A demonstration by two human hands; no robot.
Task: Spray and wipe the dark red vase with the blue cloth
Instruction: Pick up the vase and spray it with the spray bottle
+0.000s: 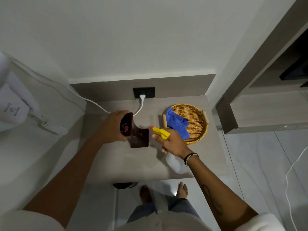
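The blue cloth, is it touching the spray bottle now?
Cannot tell. In the head view the blue cloth lies in the wicker tray, and the right hand holding the spray bottle overlaps its near edge, hiding any gap.

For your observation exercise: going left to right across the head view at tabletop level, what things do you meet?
White appliance → coiled cord → left hand → vase → spray bottle in the right hand → basket holding the blue cloth.

One vase (139,137), one spray bottle (176,164), one blue cloth (176,122), one basket (196,124), two hands (113,127).
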